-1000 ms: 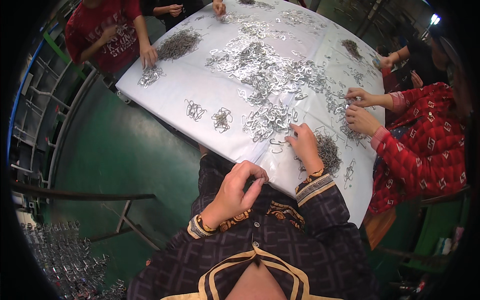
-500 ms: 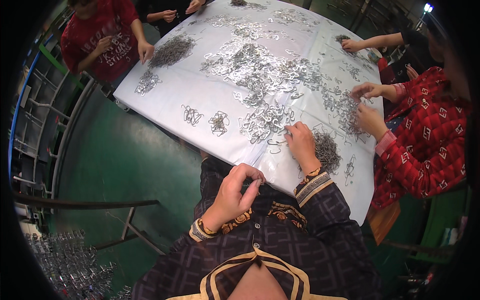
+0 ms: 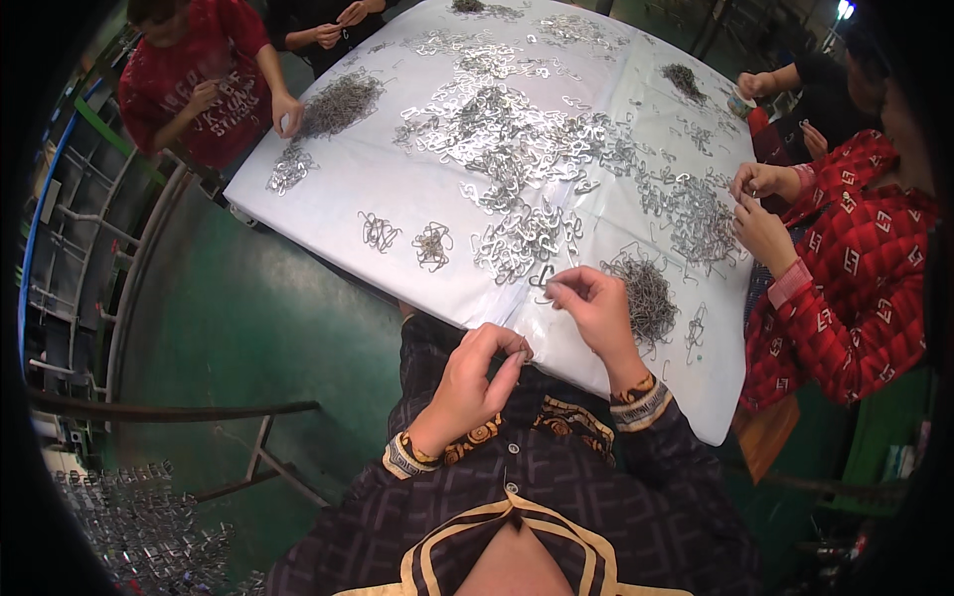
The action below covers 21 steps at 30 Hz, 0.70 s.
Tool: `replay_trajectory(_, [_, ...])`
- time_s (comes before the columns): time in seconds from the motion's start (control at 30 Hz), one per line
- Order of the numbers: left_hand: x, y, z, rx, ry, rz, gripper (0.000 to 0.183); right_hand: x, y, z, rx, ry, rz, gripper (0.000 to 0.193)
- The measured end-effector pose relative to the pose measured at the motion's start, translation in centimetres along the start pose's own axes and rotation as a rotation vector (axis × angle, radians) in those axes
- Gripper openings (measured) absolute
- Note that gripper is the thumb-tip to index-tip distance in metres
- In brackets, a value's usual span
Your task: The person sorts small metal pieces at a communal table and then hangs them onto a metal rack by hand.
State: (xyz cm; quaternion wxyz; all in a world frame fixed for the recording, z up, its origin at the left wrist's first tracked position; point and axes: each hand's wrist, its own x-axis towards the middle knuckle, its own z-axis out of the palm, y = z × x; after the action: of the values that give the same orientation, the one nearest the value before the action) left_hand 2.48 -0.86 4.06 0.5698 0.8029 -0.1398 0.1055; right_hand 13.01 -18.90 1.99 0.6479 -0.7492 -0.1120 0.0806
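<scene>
"Head view: where are the hooks (image 3: 522,243)?"

"In a loose silver heap on the white table (image 3: 308,223), near its front edge, with many more spread toward the far end. One darker loose hook (image 3: 545,275) lies at the near fringe of the heap, right by the right hand (image 3: 598,310)."

"Is it in the fingers?"

"I can't tell. The right thumb and forefinger bend toward each other beside it, but contact isn't clear. The left hand (image 3: 465,385), at the table's front edge, has thumb and forefinger brought close together; anything pinched there is too small to make out."

"How would a hook handle?"

"Light, I'd judge, and stiff: slim bent metal that shouldn't give or break under finger pressure. The shine suggests a smooth surface, so it could twist or slip in a slack pinch."

"Where to grip?"

"Across the middle, thumb and fingertip on opposite sides, leaving the curled ends free. Those ends could snag neighbours, so the fringe should give one up more easily than the core."

"And the wires (image 3: 646,300)?"

"A grey tangle on the table, just beyond the right hand's outer side. Probably springier and quicker to catch; best lifted slowly by an end that sticks out."
</scene>
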Motion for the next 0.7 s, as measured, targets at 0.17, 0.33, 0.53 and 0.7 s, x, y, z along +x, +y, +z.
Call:
replay_trajectory(0.17, [0.8, 0.3, 1.1, 0.102, 0.034, 0.042, 0.010, -3.9, -3.0, 0.6, 0.071, -0.053, -0.047, 0.010])
replay_trajectory(0.33, [0.7, 0.5, 1.8, 0.186, 0.042, 0.056, 0.016, -5.9, -4.4, 0.6, -0.106, -0.004, -0.200, 0.007])
replay_trajectory(0.53, [0.2, 0.5, 0.7, 0.149, -0.137, 0.005, 0.016, -7.9, -3.6, 1.2, -0.180, 0.068, -0.338, 0.007])
replay_trajectory(0.7, [1.0, -1.2, -0.9, -0.087, -0.289, -0.133, 0.014, -9.3, -3.4, 1.6, -0.192, 0.055, -0.363, 0.010])
